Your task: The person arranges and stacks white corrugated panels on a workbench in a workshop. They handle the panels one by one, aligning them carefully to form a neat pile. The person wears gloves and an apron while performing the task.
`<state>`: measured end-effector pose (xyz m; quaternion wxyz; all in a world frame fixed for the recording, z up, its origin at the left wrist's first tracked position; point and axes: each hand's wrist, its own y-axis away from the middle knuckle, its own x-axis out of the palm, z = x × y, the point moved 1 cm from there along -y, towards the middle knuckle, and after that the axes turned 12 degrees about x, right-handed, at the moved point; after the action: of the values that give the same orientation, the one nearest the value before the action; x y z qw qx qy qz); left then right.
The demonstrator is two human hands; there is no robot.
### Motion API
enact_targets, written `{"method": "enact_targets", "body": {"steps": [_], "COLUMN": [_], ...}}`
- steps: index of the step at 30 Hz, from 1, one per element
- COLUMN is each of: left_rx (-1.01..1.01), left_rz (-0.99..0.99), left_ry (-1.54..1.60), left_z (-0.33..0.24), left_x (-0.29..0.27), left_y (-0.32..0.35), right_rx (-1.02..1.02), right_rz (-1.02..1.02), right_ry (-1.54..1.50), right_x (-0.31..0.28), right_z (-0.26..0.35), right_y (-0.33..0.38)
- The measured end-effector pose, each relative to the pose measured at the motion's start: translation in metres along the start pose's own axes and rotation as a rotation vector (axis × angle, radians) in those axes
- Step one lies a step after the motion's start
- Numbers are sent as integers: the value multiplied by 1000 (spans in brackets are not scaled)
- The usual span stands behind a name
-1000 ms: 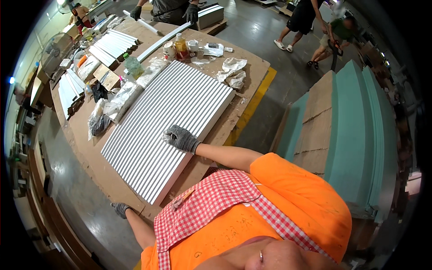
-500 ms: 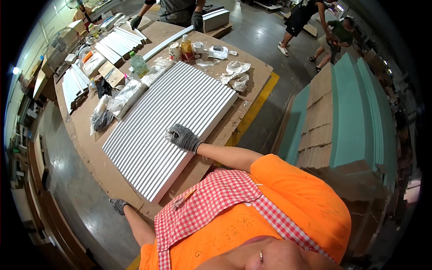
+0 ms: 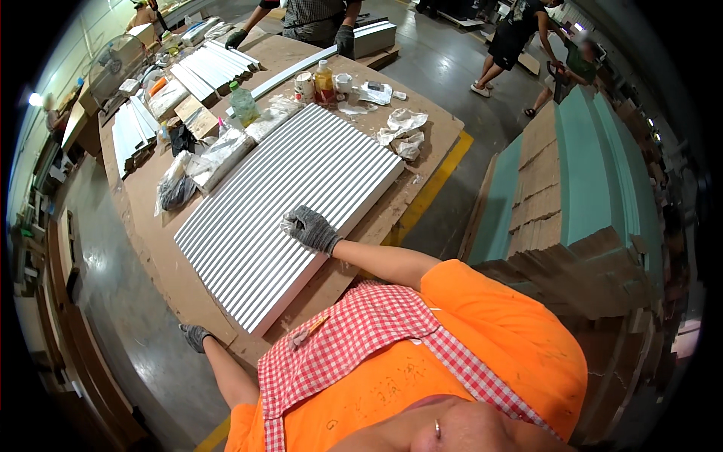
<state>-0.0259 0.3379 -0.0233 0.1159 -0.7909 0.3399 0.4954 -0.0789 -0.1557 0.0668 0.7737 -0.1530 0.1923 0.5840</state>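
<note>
Long white strips with grey lines between them lie side by side as a wide ribbed stack [image 3: 290, 203] on the brown worktable [image 3: 151, 248]. My right hand [image 3: 312, 229], in a grey knitted glove, rests on the stack near its right edge. Its fingers are curled closed around something small and whitish that I cannot make out. My left hand [image 3: 196, 337], gloved the same way, is low at the left, beside the table's near corner and away from the stack. How its fingers are held is too small to tell.
Plastic-wrapped bundles [image 3: 218, 160], a green-tinted bottle [image 3: 243, 104], an amber bottle [image 3: 324, 81] and crumpled paper [image 3: 404, 132] surround the stack. Across the table, a co-worker's gloved hand [image 3: 345, 41] is at a long white strip [image 3: 294, 71]. Green boards [image 3: 591, 173] stand at right.
The view has shifted slightly, so the table and its things sit a little differently. My right hand stays on the stack, fingers still closed. My left hand remains low beside the table.
</note>
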Motion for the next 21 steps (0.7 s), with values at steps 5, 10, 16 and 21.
{"method": "enact_targets", "body": {"steps": [5,10,16,21], "left_rx": [26,44,8,-2], "left_rz": [-3,-12,15,1], "left_ry": [-28,-21,-5,-21], "left_z": [-15,-14,-19,-14], "left_x": [-7,-12,-13,-9], "left_y": [18,22,23,17], "right_rx": [-43,-105,-92,-110], "right_rz": [-37,-77,-84,-84], "right_ry": [-22,-27,23,8], "right_x": [-4,6,4,3], "right_z": [0,-15,-11,-11], "right_y": [2,-5,-3,-3]}}
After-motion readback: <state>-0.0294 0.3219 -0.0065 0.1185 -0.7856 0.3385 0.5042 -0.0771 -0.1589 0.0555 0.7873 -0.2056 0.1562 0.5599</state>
